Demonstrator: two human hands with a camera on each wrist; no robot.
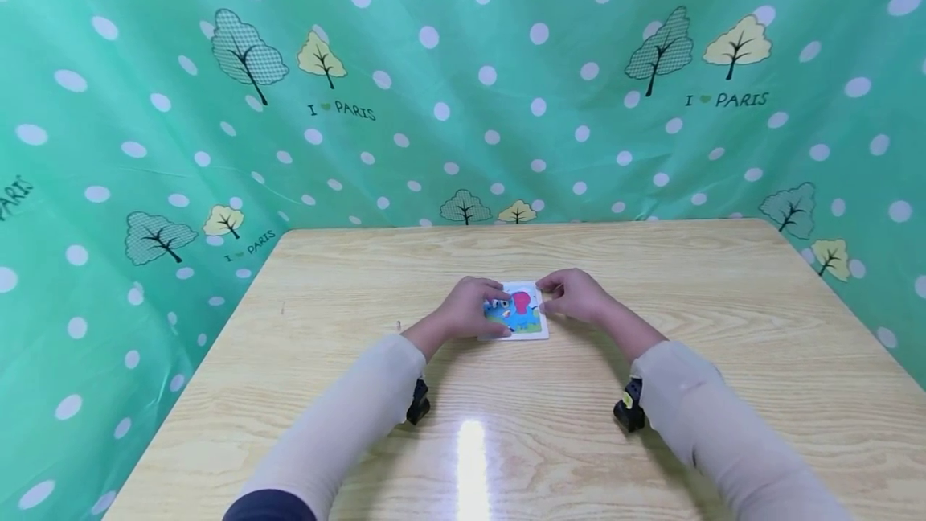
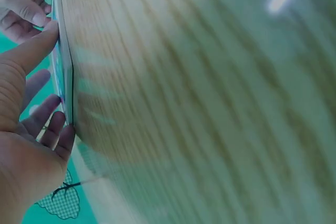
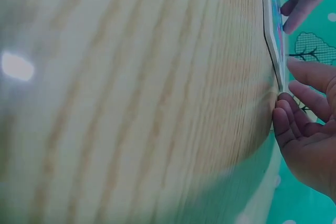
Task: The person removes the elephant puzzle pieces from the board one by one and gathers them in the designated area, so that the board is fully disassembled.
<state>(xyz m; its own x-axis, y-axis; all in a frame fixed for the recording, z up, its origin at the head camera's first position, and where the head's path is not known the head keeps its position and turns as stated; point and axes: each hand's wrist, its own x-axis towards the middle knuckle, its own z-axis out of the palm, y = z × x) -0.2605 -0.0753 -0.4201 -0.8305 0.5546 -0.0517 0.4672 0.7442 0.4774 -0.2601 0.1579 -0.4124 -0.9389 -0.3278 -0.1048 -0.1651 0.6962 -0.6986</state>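
Note:
A small square picture board [image 1: 536, 328] with a white border lies flat on the table, showing a blue cartoon figure with a pink patch. Over its left part lies my left hand [image 1: 466, 308], thumb along the near side and fingers spread on the picture; it covers that part. In the left wrist view the lower fingertips [image 2: 68, 132] come right to the board's left edge. My right hand [image 1: 575, 294] is at the right edge, its fingertips touching the border. Up close in the right wrist view, the fingers [image 3: 282, 121] bend at the board's corner, and others stand apart.
The pale wood-grain table [image 1: 347, 432] reaches back to a green dotted cloth [image 1: 405, 103] printed with trees. A bright light reflection [image 1: 473, 465] shows on the tabletop near me. Dark wrist cameras [image 1: 630, 408] hang under both light sleeves.

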